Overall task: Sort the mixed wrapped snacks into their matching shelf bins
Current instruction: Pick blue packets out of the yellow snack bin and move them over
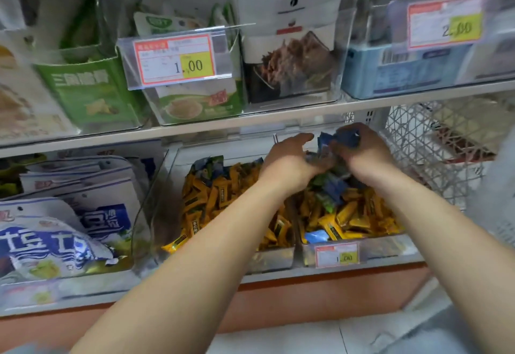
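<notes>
Two clear bins on the lower shelf hold many small yellow wrapped snacks (351,214), with blue (317,236) and green (326,203) wrapped snacks mixed in. The left clear bin (274,259) and the right clear bin (390,248) stand side by side. Both hands reach over the back of the bins. My right hand (362,153) grips several blue wrapped snacks (342,138) above the right bin. My left hand (287,158) is cupped beside it, fingers spread, touching the same bunch of blue wrappers from the left.
A white lattice basket (423,158) stands right of the bins. Large blue-and-white snack bags (69,220) fill the bin at left. The upper shelf (250,122) hangs close above my hands, with green, dark and blue packs and price tags (175,60).
</notes>
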